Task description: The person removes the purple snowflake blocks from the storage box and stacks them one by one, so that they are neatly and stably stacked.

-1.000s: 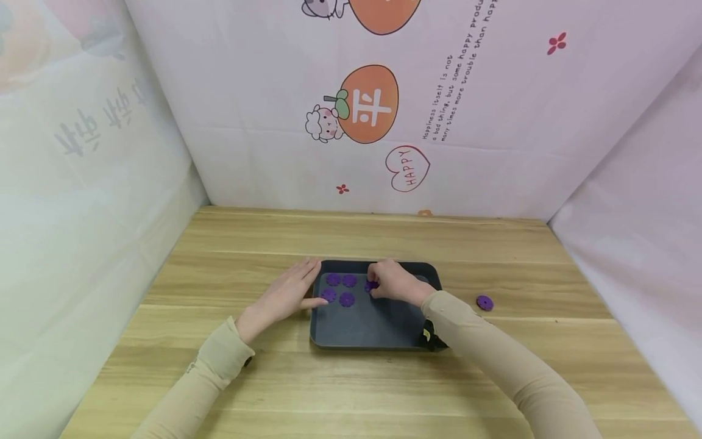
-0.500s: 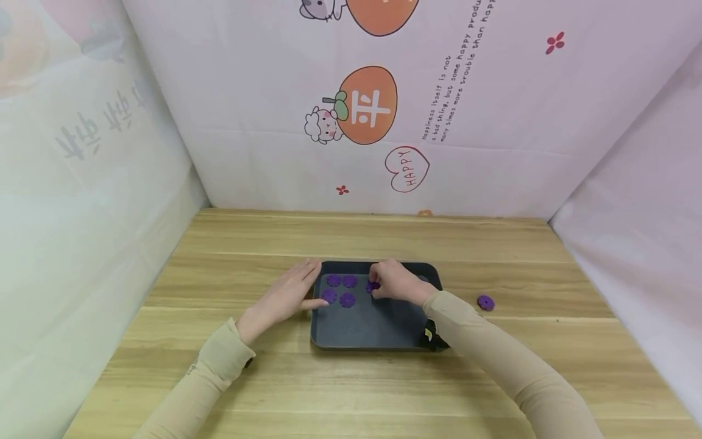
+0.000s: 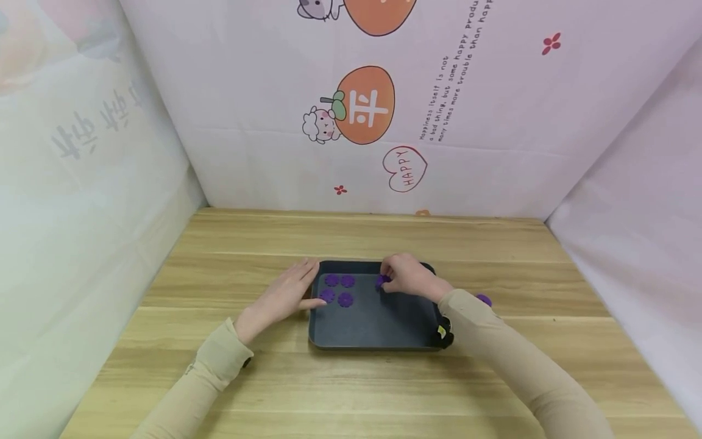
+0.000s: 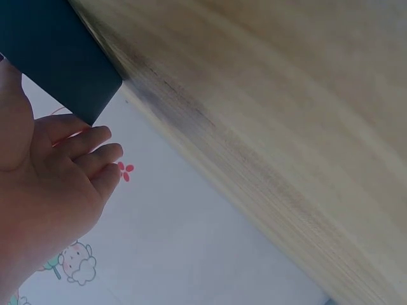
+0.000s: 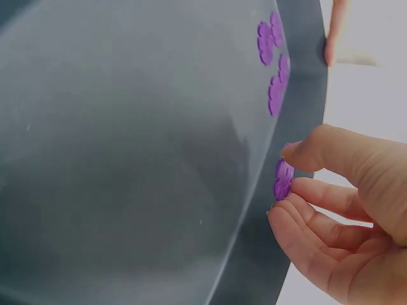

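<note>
Right grip (image 3: pixel 411 277): pinching disc (image 5: pixel 284 180) over tray (image 3: pixel 378 326) | left grip (image 3: pixel 287 291): resting straight-fingered at tray's edge | care: lowering gently — disc flat — is probably working best

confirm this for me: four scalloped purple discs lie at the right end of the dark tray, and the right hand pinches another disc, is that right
Not quite: the head view shows the four scalloped purple discs at the left end of the dark tray, near the left hand. The right hand does pinch another disc.
</note>
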